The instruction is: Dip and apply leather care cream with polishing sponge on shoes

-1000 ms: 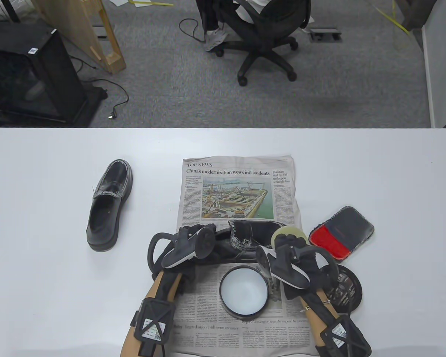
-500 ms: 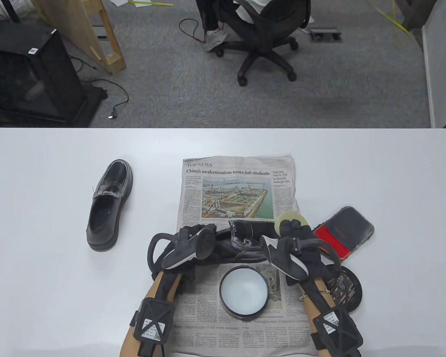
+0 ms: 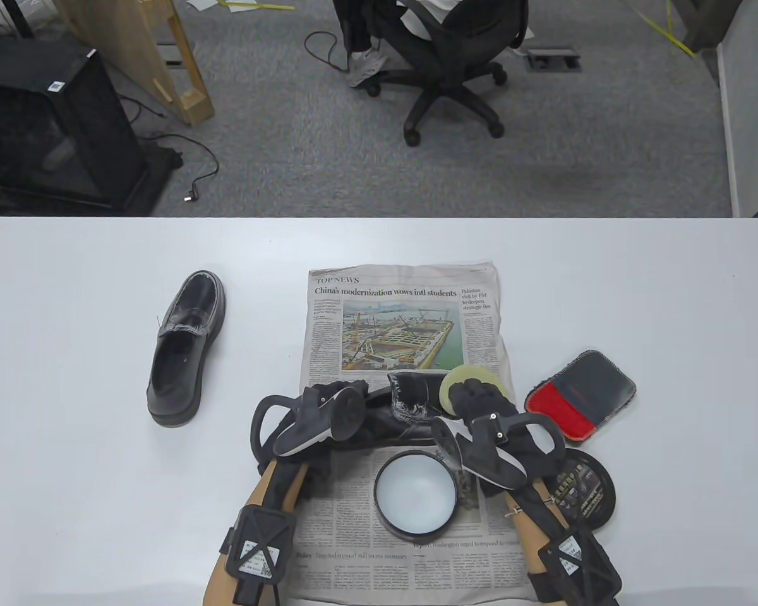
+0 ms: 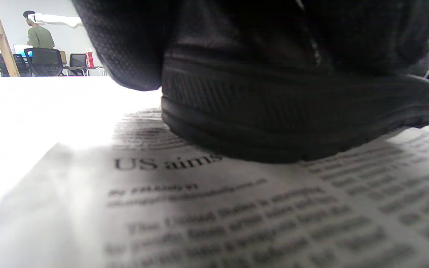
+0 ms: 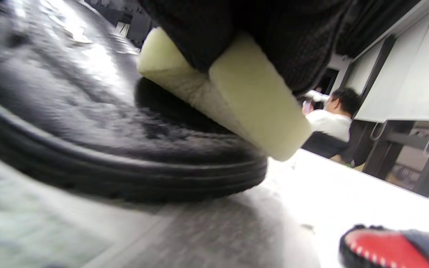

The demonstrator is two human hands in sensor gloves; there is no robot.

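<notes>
While half a second ago it sat further out at 3 o'clock off the toe, the right hand (image 3: 480, 413) has swung back toward 9 o'clock, its fingers (image 5: 214, 33) curled over the pale polishing sponge (image 3: 466, 381) and pressing it onto the toe of the black shoe (image 3: 410, 404). Unmoved, the left hand (image 3: 328, 410) grips the shoe's heel end on the newspaper (image 3: 404, 315). At 6 o'clock of the shoe sits the open cream tin (image 3: 415, 495); its lid (image 3: 584, 489) lies at 3 o'clock.
</notes>
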